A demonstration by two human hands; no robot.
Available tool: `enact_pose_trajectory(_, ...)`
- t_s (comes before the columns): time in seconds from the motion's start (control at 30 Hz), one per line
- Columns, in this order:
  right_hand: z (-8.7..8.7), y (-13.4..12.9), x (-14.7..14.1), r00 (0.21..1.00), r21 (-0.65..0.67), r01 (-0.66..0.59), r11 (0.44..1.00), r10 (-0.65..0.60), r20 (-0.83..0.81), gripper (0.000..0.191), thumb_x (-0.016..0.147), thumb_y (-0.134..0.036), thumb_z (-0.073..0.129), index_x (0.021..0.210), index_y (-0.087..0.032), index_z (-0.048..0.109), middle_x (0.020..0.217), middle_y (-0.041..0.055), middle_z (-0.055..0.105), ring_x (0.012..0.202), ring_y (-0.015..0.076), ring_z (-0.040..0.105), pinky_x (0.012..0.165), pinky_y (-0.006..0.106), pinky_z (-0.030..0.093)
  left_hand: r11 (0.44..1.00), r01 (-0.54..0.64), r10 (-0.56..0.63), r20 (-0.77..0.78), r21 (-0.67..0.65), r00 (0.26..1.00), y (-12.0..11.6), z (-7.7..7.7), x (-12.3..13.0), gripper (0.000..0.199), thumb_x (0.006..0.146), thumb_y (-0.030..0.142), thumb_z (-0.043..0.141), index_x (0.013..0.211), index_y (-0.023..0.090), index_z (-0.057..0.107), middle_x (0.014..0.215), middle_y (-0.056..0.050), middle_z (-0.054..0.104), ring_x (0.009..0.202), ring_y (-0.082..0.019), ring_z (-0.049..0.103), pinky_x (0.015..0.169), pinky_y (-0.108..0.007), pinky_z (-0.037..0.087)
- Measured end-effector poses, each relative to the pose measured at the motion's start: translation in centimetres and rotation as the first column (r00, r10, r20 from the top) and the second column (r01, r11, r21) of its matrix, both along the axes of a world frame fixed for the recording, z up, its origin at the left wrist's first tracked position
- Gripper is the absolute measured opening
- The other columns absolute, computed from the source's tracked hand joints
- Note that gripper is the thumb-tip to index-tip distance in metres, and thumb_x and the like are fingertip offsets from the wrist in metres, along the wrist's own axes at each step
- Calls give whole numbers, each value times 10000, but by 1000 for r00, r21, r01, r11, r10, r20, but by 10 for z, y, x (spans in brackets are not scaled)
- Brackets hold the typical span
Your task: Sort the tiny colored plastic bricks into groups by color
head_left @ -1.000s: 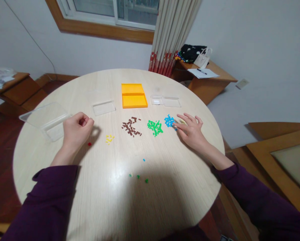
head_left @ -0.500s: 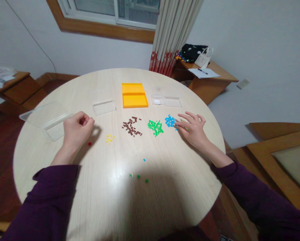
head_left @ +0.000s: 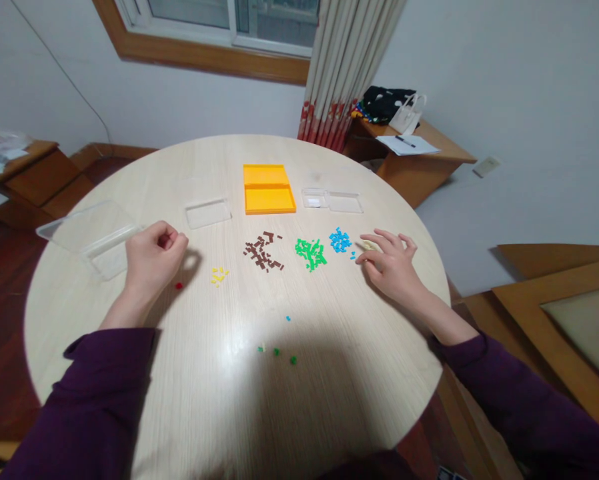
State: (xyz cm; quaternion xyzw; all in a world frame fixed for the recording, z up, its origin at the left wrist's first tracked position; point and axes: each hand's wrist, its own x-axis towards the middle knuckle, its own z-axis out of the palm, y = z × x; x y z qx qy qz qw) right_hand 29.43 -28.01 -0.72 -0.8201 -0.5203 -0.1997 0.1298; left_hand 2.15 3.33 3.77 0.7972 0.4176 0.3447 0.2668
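Note:
My left hand (head_left: 157, 257) is closed, thumb against curled fingers, above the left side of the table; anything in the pinch is too small to make out. A small red piece (head_left: 179, 285) lies below it, and a few yellow pieces (head_left: 219, 276) lie to its right. On the right, my right hand (head_left: 390, 261) has its fingers apart. Its thumb and forefinger tips are beside loose blue pieces (head_left: 353, 255), next to the main blue pile (head_left: 339, 240). Cream-coloured pieces (head_left: 371, 245) show between its fingers, partly hidden.
A brown pile (head_left: 263, 253) and a green pile (head_left: 310, 254) lie mid-table. Behind them are an open orange case (head_left: 269, 200) and clear plastic boxes (head_left: 208, 213) (head_left: 344, 203). A larger clear box (head_left: 110, 259) stands left. Several small green pieces (head_left: 276, 351) and one blue piece (head_left: 288, 319) lie nearer.
My right hand has drawn slightly right, away from the blue pile, uncovering loose blue pieces and more of the cream ones. My left hand is almost still.

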Motion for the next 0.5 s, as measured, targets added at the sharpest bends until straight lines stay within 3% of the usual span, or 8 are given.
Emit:
enact_pose_trajectory(0.17, 3, 11, 2, 1000, -36, 5, 999, -5, 2, 262, 852, -152, 504, 872, -271, 736, 1285, 66, 640, 1300, 318, 467, 1058, 579, 232, 1000, -8, 8, -1, -10, 1000, -1, 2, 0, 163, 662, 203, 511, 519, 198, 432, 473, 59, 378, 515, -99, 349, 555, -269, 274)
enact_pose_trajectory(0.37, 3, 10, 8, 999, -3, 43, 999, -43, 27, 253, 833, -123, 495, 752, -242, 703, 1256, 73, 648, 1297, 311, 474, 1069, 581, 223, 1000, -10, 10, -5, 0, 1000, -1, 2, -1, 167, 673, 192, 519, 526, 197, 440, 474, 60, 383, 516, -101, 358, 555, -267, 274)
enact_pose_trajectory(0.5, 4, 14, 10, 999, -21, 51, 998, -50, 8, 266, 845, -115, 486, 840, -237, 722, 1273, 94, 636, 1292, 319, 477, 1050, 588, 249, 1000, 1, -1, 17, 9, 1000, -1, 1, -1, 201, 688, 168, 522, 521, 209, 418, 488, 47, 384, 523, -113, 360, 559, -282, 277)
